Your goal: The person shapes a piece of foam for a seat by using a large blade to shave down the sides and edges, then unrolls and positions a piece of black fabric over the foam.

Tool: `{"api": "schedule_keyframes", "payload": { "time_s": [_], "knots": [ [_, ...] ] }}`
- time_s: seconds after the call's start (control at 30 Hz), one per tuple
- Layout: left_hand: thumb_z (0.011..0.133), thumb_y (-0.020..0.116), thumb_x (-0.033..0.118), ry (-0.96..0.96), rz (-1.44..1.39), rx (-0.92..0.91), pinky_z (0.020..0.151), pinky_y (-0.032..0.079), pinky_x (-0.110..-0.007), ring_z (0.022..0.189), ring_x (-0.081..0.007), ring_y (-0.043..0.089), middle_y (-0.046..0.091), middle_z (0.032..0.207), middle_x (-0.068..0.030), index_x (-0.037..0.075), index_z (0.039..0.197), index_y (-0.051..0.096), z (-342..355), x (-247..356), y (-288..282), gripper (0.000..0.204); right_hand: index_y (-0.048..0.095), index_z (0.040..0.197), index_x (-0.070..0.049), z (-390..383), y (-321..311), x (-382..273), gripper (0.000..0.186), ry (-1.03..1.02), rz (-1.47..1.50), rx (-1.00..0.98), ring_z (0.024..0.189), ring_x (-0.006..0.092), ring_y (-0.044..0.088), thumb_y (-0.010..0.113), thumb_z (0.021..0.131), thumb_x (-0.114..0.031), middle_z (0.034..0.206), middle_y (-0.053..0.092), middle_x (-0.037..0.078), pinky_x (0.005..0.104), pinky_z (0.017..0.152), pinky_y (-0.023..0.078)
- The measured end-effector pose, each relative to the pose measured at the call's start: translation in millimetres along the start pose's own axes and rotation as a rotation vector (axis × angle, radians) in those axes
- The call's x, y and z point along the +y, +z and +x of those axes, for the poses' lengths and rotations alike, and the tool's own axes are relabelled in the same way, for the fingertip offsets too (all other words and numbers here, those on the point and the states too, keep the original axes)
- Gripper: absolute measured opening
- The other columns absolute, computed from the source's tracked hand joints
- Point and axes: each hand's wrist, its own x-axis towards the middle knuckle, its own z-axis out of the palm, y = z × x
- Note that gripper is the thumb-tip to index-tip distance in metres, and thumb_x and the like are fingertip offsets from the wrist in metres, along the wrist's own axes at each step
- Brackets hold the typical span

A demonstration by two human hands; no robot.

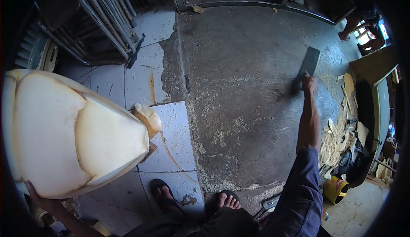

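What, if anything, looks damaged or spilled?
White floor tiles end in a jagged break at the dark floor, seemingly chipped; pale crumbs litter it, heaped at right, apparently unswept. The pale block has browned seams.

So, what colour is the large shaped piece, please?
The piece is cream with brownish lines; head view.

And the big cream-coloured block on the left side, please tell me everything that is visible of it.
The cream block looks like foam: smooth, pale, with brownish seams between its sections. Placed at the person's left, it tapers rightwards to a blunt end. The left hand touches its near edge; what supports it is hidden.
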Motion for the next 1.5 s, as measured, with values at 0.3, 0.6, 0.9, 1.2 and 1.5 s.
{"api": "schedule_keyframes", "payload": {
  "time_s": [0.3,0.6,0.9,1.2,1.5],
  "knots": [
    [0.099,0.057,0.039,-0.305,-0.168,0.079,0.100,0.050,-0.045,0.117,-0.0312,0.060,0.056,0.136,-0.0223,-0.005,0.134,0.057,-5,45,42,0.056,0.059,0.099,0.000,-242,-52,162,0.036,-0.078,0.527,0.119,0.076,0.0334,0.070,0.059,0.101,-0.036,0.083,0.069,0.022,0.0457,0.065,0.052],
    [0.087,0.076,0.021,-0.299,-0.395,-0.031,0.090,0.059,-0.045,0.107,-0.0338,0.064,0.054,0.133,-0.0287,-0.012,0.132,0.051,-22,80,63,0.061,0.049,0.106,-0.012,-489,37,144,0.037,-0.632,0.187,-0.464,0.061,0.0447,0.067,0.057,0.096,-0.047,0.068,0.067,0.022,0.0556,0.057,0.053],
    [0.092,0.071,0.025,-0.027,-0.623,-0.222,0.093,0.056,-0.042,0.114,-0.0304,0.062,0.056,0.134,-0.0209,-0.007,0.138,0.048,-25,185,70,0.060,0.056,0.112,-0.002,-311,-153,322,0.045,0.099,0.253,0.536,0.079,0.0470,0.067,0.054,0.100,-0.046,0.085,0.069,0.027,0.0542,0.071,0.050],
    [0.089,0.072,0.021,-0.352,-1.228,-0.264,0.102,0.048,-0.040,0.117,-0.0249,0.057,0.057,0.132,-0.0140,-0.004,0.139,0.048,-115,216,199,0.061,0.051,0.100,-0.003,-491,-85,337,0.034,-0.100,0.291,0.026,0.072,0.0507,0.064,0.062,0.098,-0.035,0.074,0.064,0.028,0.0549,0.062,0.045],
    [0.086,0.073,0.051,-0.906,-0.959,-0.520,0.103,0.046,-0.042,0.127,-0.0247,0.050,0.050,0.142,-0.0124,0.001,0.145,0.045,-300,97,324,0.082,0.053,0.098,0.000,-538,-107,335,0.036,-0.051,0.385,-0.064,0.077,0.0487,0.065,0.064,0.097,-0.034,0.081,0.065,0.029,0.0503,0.065,0.048]
  ]
}}
